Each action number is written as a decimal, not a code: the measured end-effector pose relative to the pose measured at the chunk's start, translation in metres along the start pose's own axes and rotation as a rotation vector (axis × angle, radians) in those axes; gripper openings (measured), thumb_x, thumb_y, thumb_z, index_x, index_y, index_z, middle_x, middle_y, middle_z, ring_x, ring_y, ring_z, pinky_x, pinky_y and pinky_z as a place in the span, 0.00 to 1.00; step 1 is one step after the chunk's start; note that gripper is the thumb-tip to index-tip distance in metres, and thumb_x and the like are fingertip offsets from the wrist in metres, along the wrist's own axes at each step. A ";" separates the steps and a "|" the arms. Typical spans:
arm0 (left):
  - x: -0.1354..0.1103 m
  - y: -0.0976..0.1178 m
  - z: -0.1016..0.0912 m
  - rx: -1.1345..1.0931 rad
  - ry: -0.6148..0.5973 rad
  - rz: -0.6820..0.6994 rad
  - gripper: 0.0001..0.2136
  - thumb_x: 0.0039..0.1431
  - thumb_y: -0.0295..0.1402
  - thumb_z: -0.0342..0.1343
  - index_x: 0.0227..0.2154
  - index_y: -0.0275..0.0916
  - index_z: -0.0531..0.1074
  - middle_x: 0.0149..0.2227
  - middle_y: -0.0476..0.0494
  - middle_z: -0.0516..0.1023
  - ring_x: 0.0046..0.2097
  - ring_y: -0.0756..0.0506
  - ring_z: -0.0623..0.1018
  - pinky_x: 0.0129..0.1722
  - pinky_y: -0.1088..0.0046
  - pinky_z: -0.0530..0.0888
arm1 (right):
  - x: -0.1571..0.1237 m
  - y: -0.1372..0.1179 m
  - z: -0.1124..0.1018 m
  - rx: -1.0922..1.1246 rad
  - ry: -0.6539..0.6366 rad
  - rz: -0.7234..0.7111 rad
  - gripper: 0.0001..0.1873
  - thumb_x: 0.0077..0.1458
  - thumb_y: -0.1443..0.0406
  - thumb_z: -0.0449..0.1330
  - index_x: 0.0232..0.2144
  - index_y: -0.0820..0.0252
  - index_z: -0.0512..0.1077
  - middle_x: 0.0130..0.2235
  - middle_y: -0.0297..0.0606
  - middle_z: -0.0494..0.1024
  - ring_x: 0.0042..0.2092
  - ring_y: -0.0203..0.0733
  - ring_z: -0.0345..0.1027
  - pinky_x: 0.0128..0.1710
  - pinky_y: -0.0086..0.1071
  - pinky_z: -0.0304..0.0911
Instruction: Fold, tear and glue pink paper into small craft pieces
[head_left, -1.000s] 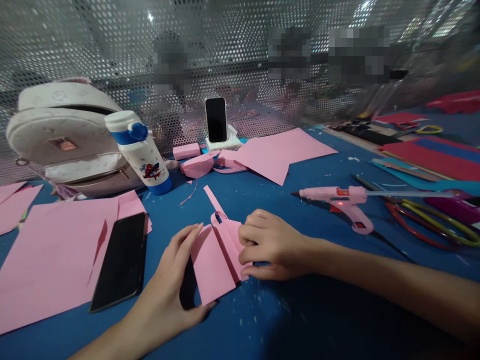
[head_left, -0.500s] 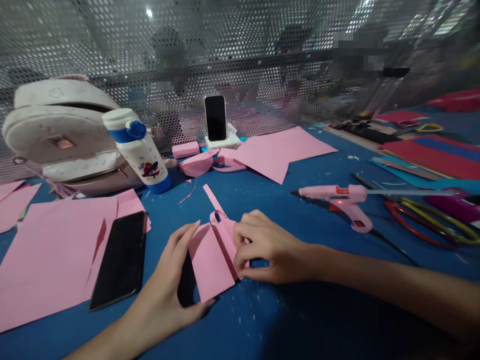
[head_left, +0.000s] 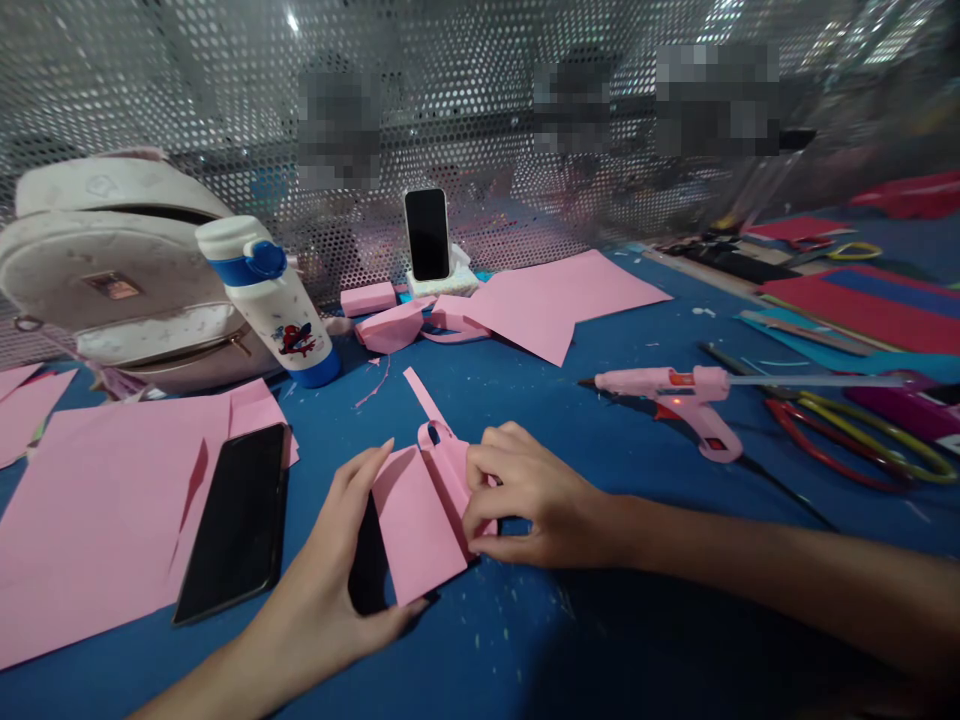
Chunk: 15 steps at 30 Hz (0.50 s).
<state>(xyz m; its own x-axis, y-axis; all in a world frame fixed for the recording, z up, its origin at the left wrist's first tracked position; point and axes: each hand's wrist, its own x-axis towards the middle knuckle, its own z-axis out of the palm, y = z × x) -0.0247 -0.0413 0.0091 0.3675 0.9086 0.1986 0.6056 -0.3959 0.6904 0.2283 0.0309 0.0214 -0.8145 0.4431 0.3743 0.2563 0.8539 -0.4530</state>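
Observation:
A folded piece of pink paper (head_left: pixel 418 525) stands on the blue table in front of me, with a fold running down its middle. My left hand (head_left: pixel 341 545) grips its left side, the fingertips at the far corner and the thumb at the near corner. Curled over the right-hand part of the same paper is my right hand (head_left: pixel 517 500), thumb and fingers pinching it near the fold. A narrow pink paper strip (head_left: pixel 426 395) with a small loop sticks out from the far end. My right fingers hide part of the right side.
Left lie large pink sheets (head_left: pixel 112 490) and a black phone (head_left: pixel 236 520). Behind are a bottle (head_left: pixel 281 320), backpack (head_left: pixel 127 270), upright phone (head_left: pixel 427 235) and more pink paper (head_left: pixel 562 290). At right are a pink glue gun (head_left: pixel 675 390) with a cord and scissors (head_left: pixel 832 440).
Both hands keep their hold on the folded pink paper with hardly any movement. The whole view has shifted very slightly.

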 end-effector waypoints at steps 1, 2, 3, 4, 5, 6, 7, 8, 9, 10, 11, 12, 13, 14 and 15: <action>0.000 0.000 0.000 0.003 0.000 0.003 0.45 0.52 0.31 0.62 0.68 0.47 0.41 0.66 0.35 0.51 0.67 0.31 0.56 0.64 0.42 0.59 | 0.000 0.000 -0.001 -0.004 -0.010 0.001 0.02 0.54 0.66 0.69 0.30 0.57 0.78 0.33 0.33 0.69 0.38 0.39 0.58 0.41 0.35 0.45; 0.000 0.000 0.001 0.007 0.000 0.005 0.45 0.52 0.31 0.62 0.68 0.47 0.42 0.66 0.35 0.51 0.67 0.31 0.56 0.64 0.42 0.59 | 0.000 0.000 -0.001 -0.007 -0.020 0.003 0.03 0.53 0.66 0.69 0.31 0.58 0.78 0.33 0.33 0.69 0.38 0.39 0.58 0.41 0.35 0.45; 0.000 0.000 0.001 0.012 -0.001 0.005 0.45 0.52 0.31 0.62 0.68 0.47 0.42 0.66 0.35 0.51 0.67 0.31 0.56 0.64 0.41 0.60 | 0.000 0.000 -0.002 -0.010 -0.028 0.003 0.03 0.53 0.65 0.69 0.31 0.58 0.78 0.33 0.33 0.69 0.38 0.39 0.58 0.41 0.35 0.45; 0.000 -0.001 0.001 0.018 -0.004 0.004 0.45 0.52 0.31 0.62 0.68 0.47 0.42 0.66 0.35 0.51 0.67 0.31 0.56 0.64 0.41 0.60 | 0.000 0.000 -0.002 -0.015 -0.034 0.002 0.03 0.53 0.65 0.69 0.31 0.58 0.78 0.33 0.33 0.69 0.37 0.39 0.58 0.41 0.35 0.45; 0.000 -0.001 0.002 0.026 -0.008 0.003 0.45 0.52 0.31 0.62 0.68 0.47 0.41 0.66 0.35 0.51 0.67 0.30 0.56 0.64 0.41 0.60 | 0.000 0.000 -0.002 -0.021 -0.036 -0.001 0.03 0.53 0.65 0.69 0.31 0.58 0.78 0.33 0.34 0.69 0.37 0.39 0.58 0.41 0.35 0.45; 0.000 -0.001 0.002 0.034 -0.011 0.000 0.45 0.52 0.31 0.62 0.68 0.47 0.41 0.66 0.35 0.51 0.67 0.30 0.55 0.64 0.41 0.60 | 0.000 0.001 -0.003 -0.029 -0.039 -0.005 0.04 0.54 0.64 0.69 0.31 0.57 0.78 0.33 0.34 0.69 0.37 0.39 0.58 0.41 0.35 0.45; 0.000 -0.001 0.002 0.040 -0.017 -0.002 0.46 0.52 0.31 0.62 0.68 0.47 0.41 0.66 0.35 0.51 0.67 0.30 0.55 0.64 0.41 0.60 | 0.000 0.001 -0.003 -0.039 -0.041 -0.010 0.04 0.55 0.63 0.68 0.31 0.57 0.78 0.34 0.34 0.70 0.37 0.39 0.58 0.41 0.35 0.45; 0.000 -0.002 0.002 0.045 -0.025 -0.003 0.46 0.51 0.31 0.62 0.68 0.47 0.41 0.66 0.35 0.51 0.68 0.31 0.55 0.64 0.41 0.60 | 0.000 0.001 -0.003 -0.050 -0.043 -0.016 0.05 0.55 0.62 0.68 0.31 0.57 0.78 0.34 0.34 0.70 0.37 0.39 0.57 0.40 0.35 0.45; 0.000 -0.002 0.002 0.046 -0.032 -0.003 0.46 0.51 0.31 0.62 0.68 0.47 0.40 0.66 0.35 0.50 0.68 0.31 0.55 0.64 0.41 0.59 | 0.000 0.002 -0.003 -0.060 -0.047 -0.022 0.05 0.56 0.62 0.67 0.31 0.57 0.78 0.34 0.34 0.70 0.37 0.39 0.57 0.40 0.35 0.45; 0.000 -0.002 0.002 0.045 -0.036 -0.004 0.46 0.52 0.31 0.62 0.69 0.47 0.40 0.66 0.35 0.50 0.68 0.31 0.54 0.64 0.41 0.59 | 0.000 0.002 -0.004 -0.069 -0.054 -0.030 0.05 0.56 0.61 0.67 0.31 0.57 0.78 0.34 0.34 0.70 0.37 0.39 0.57 0.40 0.35 0.45; 0.000 -0.002 0.002 0.043 -0.040 -0.005 0.47 0.52 0.31 0.62 0.69 0.47 0.40 0.66 0.35 0.50 0.68 0.31 0.54 0.64 0.41 0.59 | 0.001 0.002 -0.005 -0.077 -0.064 -0.039 0.06 0.56 0.61 0.67 0.32 0.57 0.78 0.34 0.34 0.70 0.37 0.39 0.57 0.40 0.35 0.45; 0.000 -0.002 0.001 0.040 -0.043 -0.006 0.47 0.52 0.31 0.62 0.69 0.48 0.40 0.66 0.35 0.50 0.68 0.32 0.54 0.65 0.41 0.58 | 0.001 0.002 -0.007 -0.083 -0.075 -0.049 0.06 0.56 0.61 0.67 0.32 0.57 0.78 0.34 0.35 0.70 0.37 0.39 0.57 0.41 0.35 0.45; 0.000 -0.001 0.001 0.037 -0.044 -0.007 0.47 0.52 0.31 0.62 0.69 0.48 0.40 0.66 0.35 0.50 0.68 0.32 0.54 0.65 0.42 0.58 | 0.001 0.002 -0.008 -0.089 -0.087 -0.062 0.07 0.56 0.60 0.67 0.33 0.58 0.78 0.34 0.35 0.70 0.37 0.40 0.57 0.41 0.35 0.45; 0.000 -0.001 0.001 0.035 -0.045 -0.011 0.47 0.52 0.31 0.62 0.69 0.48 0.40 0.66 0.36 0.50 0.68 0.32 0.53 0.65 0.42 0.57 | 0.002 0.002 -0.010 -0.095 -0.099 -0.076 0.07 0.56 0.60 0.67 0.33 0.58 0.78 0.35 0.35 0.70 0.38 0.40 0.58 0.41 0.35 0.45; -0.001 -0.001 0.001 0.031 -0.045 -0.015 0.47 0.52 0.31 0.63 0.69 0.49 0.39 0.67 0.36 0.50 0.68 0.32 0.53 0.65 0.42 0.57 | 0.002 0.002 -0.011 -0.100 -0.110 -0.089 0.07 0.56 0.60 0.68 0.33 0.58 0.78 0.35 0.35 0.70 0.38 0.40 0.58 0.42 0.36 0.45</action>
<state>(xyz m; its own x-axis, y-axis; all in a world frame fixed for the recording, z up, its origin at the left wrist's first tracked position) -0.0251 -0.0415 0.0077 0.3892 0.9077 0.1566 0.6328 -0.3870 0.6707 0.2329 0.0364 0.0300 -0.8867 0.3371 0.3163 0.2268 0.9135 -0.3378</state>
